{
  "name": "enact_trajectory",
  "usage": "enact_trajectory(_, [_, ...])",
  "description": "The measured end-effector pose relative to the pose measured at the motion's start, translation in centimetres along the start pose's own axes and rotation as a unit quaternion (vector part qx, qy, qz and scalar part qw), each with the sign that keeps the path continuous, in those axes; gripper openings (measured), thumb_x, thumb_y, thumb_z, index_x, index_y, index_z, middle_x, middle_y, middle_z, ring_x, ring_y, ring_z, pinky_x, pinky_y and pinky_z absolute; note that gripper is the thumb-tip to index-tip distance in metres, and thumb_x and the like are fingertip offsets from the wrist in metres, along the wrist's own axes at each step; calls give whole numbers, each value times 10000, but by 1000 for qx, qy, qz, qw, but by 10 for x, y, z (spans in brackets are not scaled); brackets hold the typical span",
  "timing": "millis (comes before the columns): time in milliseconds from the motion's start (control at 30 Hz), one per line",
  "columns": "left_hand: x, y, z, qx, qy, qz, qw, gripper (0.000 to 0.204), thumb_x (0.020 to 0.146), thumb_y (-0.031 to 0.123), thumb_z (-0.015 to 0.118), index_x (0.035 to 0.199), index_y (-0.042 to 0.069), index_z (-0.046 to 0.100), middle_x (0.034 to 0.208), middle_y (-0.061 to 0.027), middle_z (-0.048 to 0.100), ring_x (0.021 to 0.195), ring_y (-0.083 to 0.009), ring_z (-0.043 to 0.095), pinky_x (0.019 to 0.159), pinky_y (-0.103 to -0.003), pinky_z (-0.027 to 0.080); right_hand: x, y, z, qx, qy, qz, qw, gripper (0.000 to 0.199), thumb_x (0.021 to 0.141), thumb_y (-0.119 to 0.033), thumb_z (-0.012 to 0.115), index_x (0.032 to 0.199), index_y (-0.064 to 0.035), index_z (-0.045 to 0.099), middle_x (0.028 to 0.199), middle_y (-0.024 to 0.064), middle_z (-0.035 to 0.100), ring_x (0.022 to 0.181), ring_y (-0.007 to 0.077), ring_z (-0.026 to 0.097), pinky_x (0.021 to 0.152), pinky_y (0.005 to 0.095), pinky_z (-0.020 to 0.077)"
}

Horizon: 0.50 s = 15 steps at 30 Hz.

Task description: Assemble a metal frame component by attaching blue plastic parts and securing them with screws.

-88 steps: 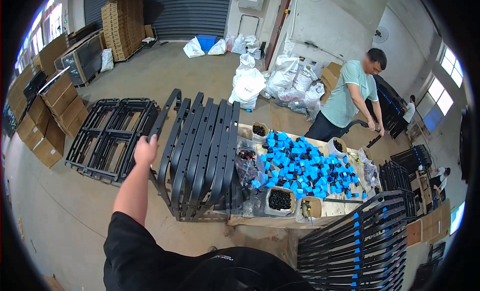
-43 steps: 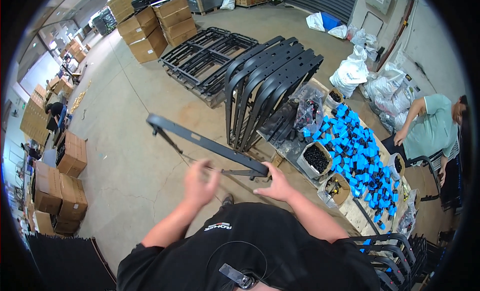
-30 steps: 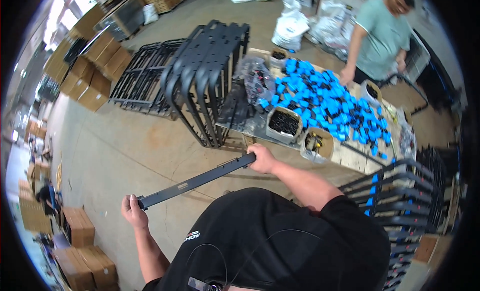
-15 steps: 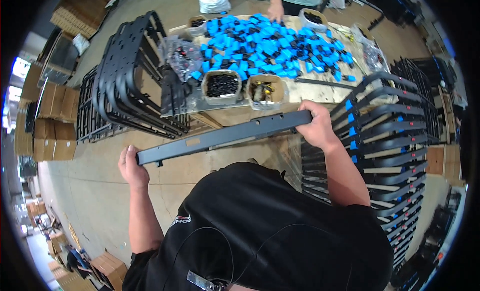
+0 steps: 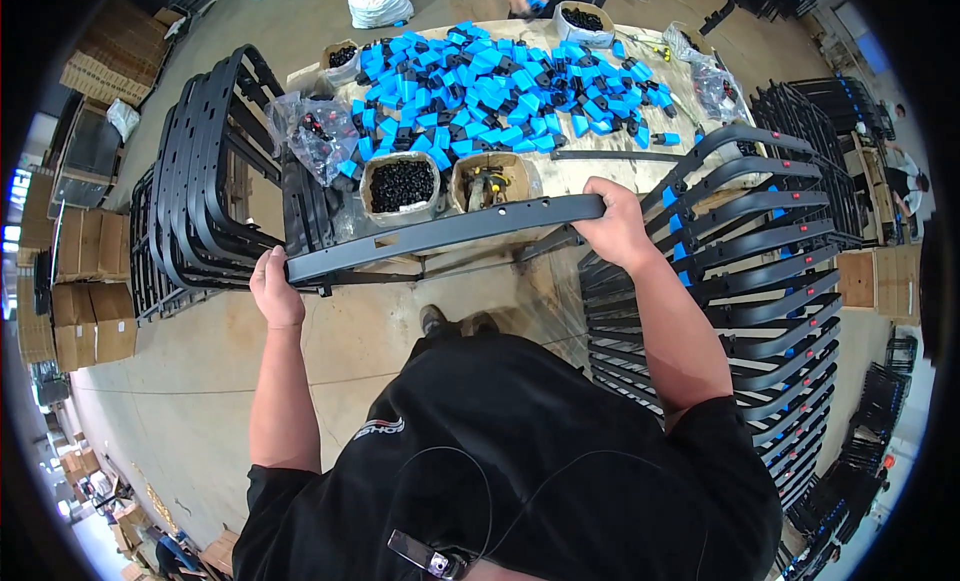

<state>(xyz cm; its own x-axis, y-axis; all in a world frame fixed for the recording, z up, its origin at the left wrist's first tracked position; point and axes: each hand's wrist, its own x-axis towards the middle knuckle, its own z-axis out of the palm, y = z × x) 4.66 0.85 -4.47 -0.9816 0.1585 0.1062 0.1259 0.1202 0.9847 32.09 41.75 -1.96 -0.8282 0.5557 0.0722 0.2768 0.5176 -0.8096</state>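
A long black metal bar (image 5: 440,236) spans the frame's middle, level above the bench (image 5: 560,176) edge. The left hand (image 5: 275,291) grips its left end, the right hand (image 5: 615,221) its right. Swung carelessly, it could probably knock the small tubs of black screws (image 5: 400,184) or strike the stacked black frames (image 5: 740,271) at right.

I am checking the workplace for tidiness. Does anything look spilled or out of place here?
The blue-and-black parts lie in a loose heap across the table, not in boxes. The black frame is held tilted between left hand and right hand.
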Motion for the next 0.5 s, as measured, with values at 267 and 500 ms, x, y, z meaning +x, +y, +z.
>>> enact_trajectory(267, [65, 4, 16, -7, -19, -37, 999, 316, 976, 265, 581, 752, 43, 550, 747, 60, 449, 727, -72, 372, 655, -267, 308, 54, 2, 19, 40, 17, -11, 999, 162, 762, -86, 730, 810, -37, 583, 673, 55, 529, 642, 161, 499, 607, 336, 442])
enact_trajectory(500, [83, -7, 19, 20, -43, -25, 999, 402, 991, 301, 591, 713, 26, 498, 690, 55, 398, 682, -79, 344, 599, -289, 291, 80, 17, 27, 24, 44, 13, 999, 122, 778, -63, 687, 847, -44, 589, 672, 58, 523, 634, 158, 488, 595, 333, 428])
